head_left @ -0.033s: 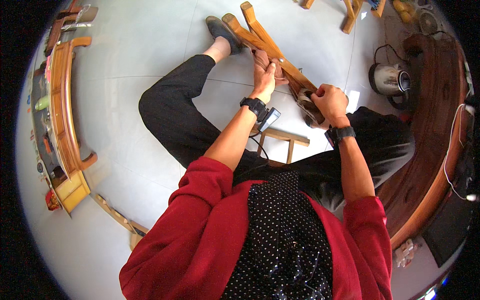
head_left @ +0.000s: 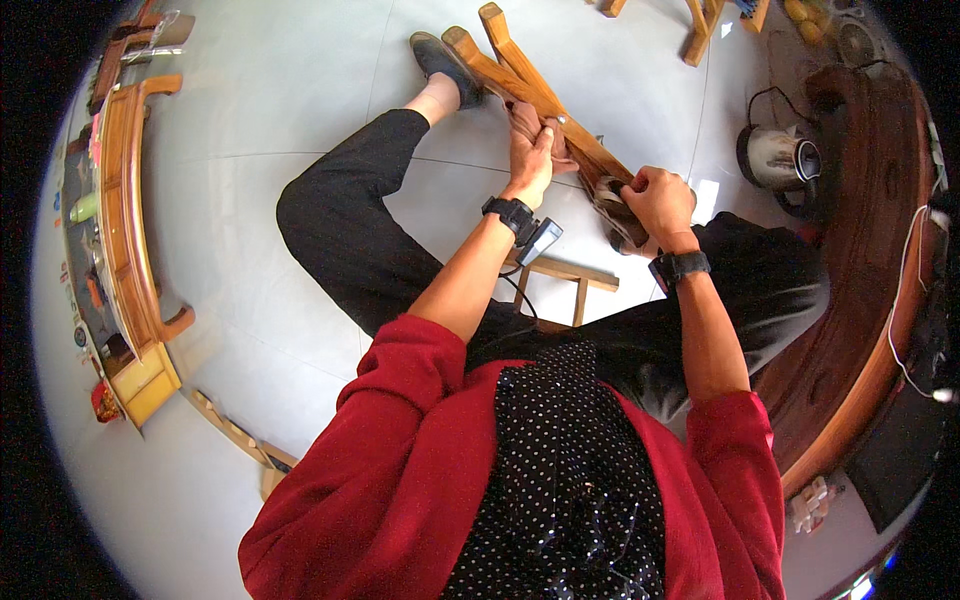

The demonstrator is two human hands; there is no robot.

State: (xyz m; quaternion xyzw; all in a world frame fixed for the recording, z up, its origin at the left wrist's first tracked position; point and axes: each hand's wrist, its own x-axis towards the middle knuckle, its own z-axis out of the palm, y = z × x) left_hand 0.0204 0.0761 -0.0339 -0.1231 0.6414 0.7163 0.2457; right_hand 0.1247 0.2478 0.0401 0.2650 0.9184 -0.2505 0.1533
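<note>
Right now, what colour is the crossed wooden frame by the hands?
Wooden frame: golden brown, best in head view.

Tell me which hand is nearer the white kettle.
Right. The right hand is left of the kettle, across a visible gap; the left hand is farther left, beside the wooden frame.

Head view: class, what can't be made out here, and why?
All in the head view:
Right hand: its own back hides whatever it grips.
Pale wooden frame: near end hidden by black trousers.
Wooden legs, top right: cut off by the upper edge.
</note>
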